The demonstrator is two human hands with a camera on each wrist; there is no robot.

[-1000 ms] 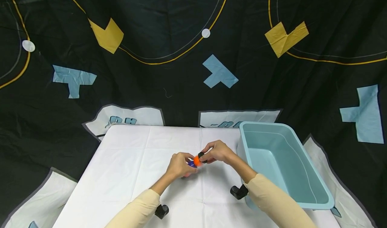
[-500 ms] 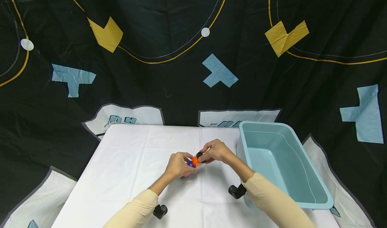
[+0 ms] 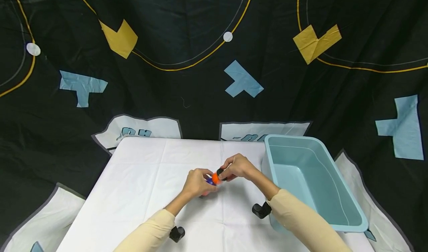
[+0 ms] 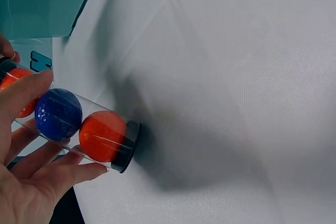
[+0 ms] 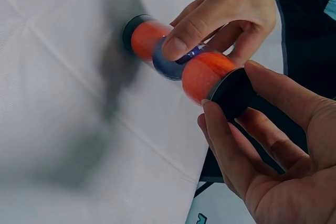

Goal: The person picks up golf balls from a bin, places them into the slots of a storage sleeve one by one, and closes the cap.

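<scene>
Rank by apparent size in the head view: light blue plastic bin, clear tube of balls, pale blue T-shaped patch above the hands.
1. Light blue plastic bin, largest.
2. Pale blue T-shaped patch.
3. Clear tube of balls, smallest, mostly hidden by the hands.

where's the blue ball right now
The blue ball sits mid-tube between two orange balls, inside the clear tube held by both hands above the white table, left of the teal bin.

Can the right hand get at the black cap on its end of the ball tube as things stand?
Probably yes: the right hand already has its fingertips around the black cap, with nothing between them, while the left hand steadies the tube.
</scene>
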